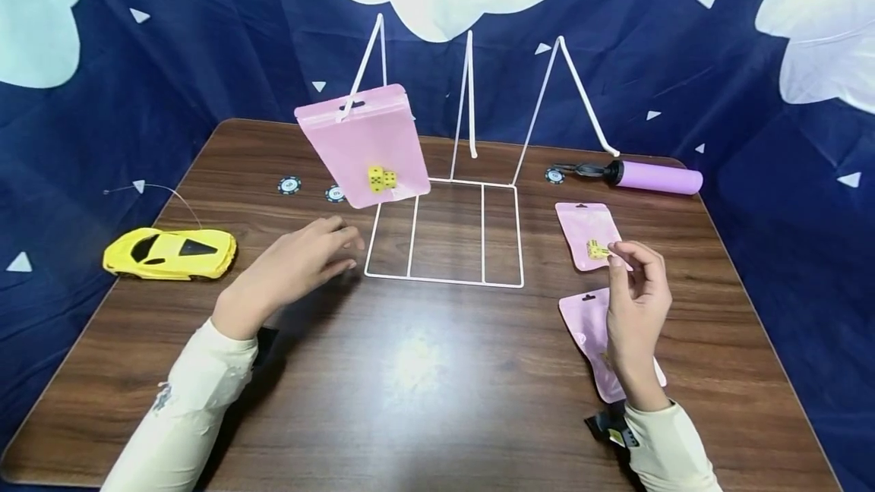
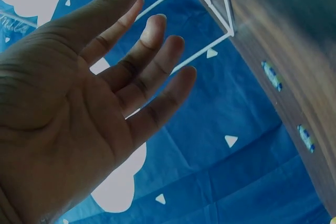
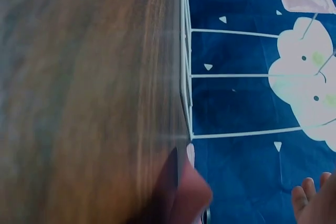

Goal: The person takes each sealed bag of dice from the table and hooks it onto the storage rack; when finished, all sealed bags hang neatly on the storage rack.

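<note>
My left hand (image 1: 301, 260) is raised over the table beside a white wire rack (image 1: 444, 279), fingers relaxed and holding nothing. In the left wrist view, the palm and loosely bent fingers of the left hand (image 2: 89, 87) show. A pink pouch (image 1: 355, 143) with yellow dice printed or visible on it hangs from the rack's left hook. On the right, my right hand (image 1: 639, 310) pinches the lower right corner of a smaller-looking pink pouch (image 1: 588, 222) between thumb and forefinger. Another pink pouch (image 1: 593, 325) lies partly hidden under the right hand and wrist.
A yellow toy car (image 1: 171, 253) stands at the left. Two poker chips (image 1: 290, 185) lie behind the left hand; another chip (image 1: 554, 175) is near a purple hand pump (image 1: 659, 178) at the back right. The rack's middle hook (image 1: 472, 120) and right hook (image 1: 588, 105) hold nothing.
</note>
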`<action>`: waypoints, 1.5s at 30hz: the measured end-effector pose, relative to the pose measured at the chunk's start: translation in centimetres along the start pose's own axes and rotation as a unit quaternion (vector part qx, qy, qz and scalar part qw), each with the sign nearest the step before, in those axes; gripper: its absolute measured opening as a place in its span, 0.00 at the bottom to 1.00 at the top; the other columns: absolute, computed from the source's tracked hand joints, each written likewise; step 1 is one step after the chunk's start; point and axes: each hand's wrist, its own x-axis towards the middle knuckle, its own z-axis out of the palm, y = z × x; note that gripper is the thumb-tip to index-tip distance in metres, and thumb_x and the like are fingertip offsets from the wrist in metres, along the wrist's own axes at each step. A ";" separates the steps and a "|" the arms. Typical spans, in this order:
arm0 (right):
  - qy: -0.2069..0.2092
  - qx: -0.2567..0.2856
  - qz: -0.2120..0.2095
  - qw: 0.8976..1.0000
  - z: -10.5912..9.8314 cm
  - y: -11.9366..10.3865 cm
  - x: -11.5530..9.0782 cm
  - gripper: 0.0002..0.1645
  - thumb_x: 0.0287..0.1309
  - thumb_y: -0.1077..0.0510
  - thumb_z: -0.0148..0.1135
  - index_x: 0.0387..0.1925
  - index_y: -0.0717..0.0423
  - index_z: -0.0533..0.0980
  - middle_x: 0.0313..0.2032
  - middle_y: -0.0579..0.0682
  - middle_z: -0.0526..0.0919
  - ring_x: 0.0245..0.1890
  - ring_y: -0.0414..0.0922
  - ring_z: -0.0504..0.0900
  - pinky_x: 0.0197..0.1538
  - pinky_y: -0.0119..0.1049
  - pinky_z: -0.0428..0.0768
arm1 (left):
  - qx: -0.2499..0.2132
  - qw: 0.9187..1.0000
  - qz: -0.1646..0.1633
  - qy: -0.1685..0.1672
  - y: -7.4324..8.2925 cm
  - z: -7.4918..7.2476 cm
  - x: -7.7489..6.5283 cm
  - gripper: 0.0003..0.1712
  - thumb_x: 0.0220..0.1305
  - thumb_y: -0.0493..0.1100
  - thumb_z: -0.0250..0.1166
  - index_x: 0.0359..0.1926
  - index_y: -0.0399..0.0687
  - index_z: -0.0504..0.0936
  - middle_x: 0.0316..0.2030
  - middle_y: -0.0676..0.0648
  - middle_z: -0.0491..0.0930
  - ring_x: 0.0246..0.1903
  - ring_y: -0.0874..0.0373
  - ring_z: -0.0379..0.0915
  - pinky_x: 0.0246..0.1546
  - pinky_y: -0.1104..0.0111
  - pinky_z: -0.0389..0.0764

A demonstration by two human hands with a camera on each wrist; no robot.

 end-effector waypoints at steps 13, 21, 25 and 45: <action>0.009 -0.024 0.019 1.000 -3.6 0.4 0.2 0.12 0.68 0.78 0.60 0.50 0.75 0.82 0.43 0.51 0.88 0.47 0.43 0.85 0.51 0.26 0.79 | -0.014 1.000 0.006 -0.017 -0.5 1.8 0.2 0.12 0.67 0.32 0.76 0.47 0.44 0.83 0.43 0.44 0.81 0.42 0.45 0.83 0.43 0.48 0.85; 0.009 -0.127 0.059 0.990 -4.9 0.0 0.5 0.11 0.70 0.77 0.61 0.51 0.80 0.80 0.41 0.47 0.89 0.42 0.38 0.85 0.49 0.23 0.80 | -0.026 0.999 0.007 -0.021 -1.2 1.9 -0.1 0.11 0.67 0.31 0.75 0.45 0.45 0.83 0.42 0.45 0.80 0.42 0.47 0.81 0.44 0.50 0.83; -0.007 -0.176 0.082 0.981 -5.2 -0.1 0.6 0.10 0.69 0.76 0.63 0.50 0.77 0.81 0.39 0.44 0.88 0.39 0.35 0.84 0.45 0.21 0.80 | -0.035 0.999 0.010 -0.015 -1.4 1.6 -0.5 0.13 0.65 0.29 0.75 0.45 0.45 0.84 0.41 0.46 0.81 0.41 0.48 0.82 0.43 0.50 0.84; 0.002 -0.315 0.133 0.940 -9.6 -1.5 0.5 0.11 0.70 0.72 0.66 0.51 0.74 0.85 0.33 0.26 0.88 0.34 0.27 0.85 0.40 0.17 0.79 | -0.051 0.998 0.019 -0.029 -1.2 3.1 0.4 0.12 0.65 0.30 0.76 0.41 0.47 0.83 0.36 0.50 0.79 0.36 0.52 0.81 0.40 0.52 0.83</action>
